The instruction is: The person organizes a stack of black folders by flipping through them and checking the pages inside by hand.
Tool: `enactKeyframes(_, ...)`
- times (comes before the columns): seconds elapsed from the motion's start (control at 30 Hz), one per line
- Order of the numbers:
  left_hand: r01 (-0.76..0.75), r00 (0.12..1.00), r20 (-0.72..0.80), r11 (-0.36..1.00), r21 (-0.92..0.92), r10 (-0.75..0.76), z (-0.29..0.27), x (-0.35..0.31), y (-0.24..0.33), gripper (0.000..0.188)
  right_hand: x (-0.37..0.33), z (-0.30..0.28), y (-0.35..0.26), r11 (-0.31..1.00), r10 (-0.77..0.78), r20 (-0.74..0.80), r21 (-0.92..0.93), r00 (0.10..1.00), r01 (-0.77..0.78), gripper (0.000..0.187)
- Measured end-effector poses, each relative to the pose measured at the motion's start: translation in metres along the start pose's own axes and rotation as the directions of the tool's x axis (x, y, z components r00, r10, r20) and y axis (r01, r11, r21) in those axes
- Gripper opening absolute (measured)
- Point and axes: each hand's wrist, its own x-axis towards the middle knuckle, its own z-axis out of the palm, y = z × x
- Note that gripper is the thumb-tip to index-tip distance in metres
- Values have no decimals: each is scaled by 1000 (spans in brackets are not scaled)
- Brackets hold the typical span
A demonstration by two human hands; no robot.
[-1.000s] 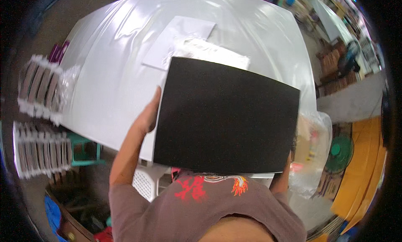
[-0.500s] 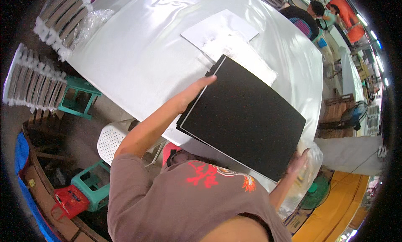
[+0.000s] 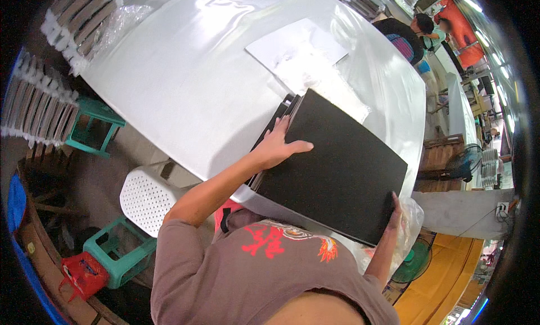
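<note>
Black boards (image 3: 343, 176): were stacked, left edges weren't flush
Left hand (image 3: 274, 149): fingers lay apart
Right hand (image 3: 395, 213): couldn't tell fingers

A grey-brown, short-sleeved fabric T-shirt (image 3: 225, 280) clothes the torso, bearing a red brushstroke-like print (image 3: 274, 246) nearer the left hand (image 3: 277, 146) and an orange-and-white flame-shaped motif (image 3: 327, 250) nearer the right hand (image 3: 395, 213).

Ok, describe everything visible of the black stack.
The stack is several flat, rectangular black pieces, matt, board-like; the top one is plain. Uneven edges show along its left side. It is aslant at the near edge of the table; whether it rests there is unclear. The left hand touches its left side, thumb on top; the right hand touches its right edge.
</note>
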Motion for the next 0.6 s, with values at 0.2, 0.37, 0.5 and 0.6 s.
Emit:
enactKeyframes(0.2, 71, 980, 197, 896, -438, 19, -11, 1, -15, 93, -51, 14, -48, 987, -106, -188, -143, 976, 79, 51)
enactKeyframes(0.37, 26, 988, 148, 913, -407, 38, -33, 2, -4, 78, -94, 30, -87, 963, -267, -35, -54, 963, 264, 62)
enactKeyframes(0.5, 43, 999, 38, 975, -219, -35, -45, 32, 13, 79, -141, 58, -109, 877, -480, -6, 8, 877, 480, 68)
enactKeyframes(0.6, 106, 992, 105, 936, -337, -75, -35, 28, 49, 81, -153, 53, -106, 873, -480, -53, 71, 876, 483, 72)
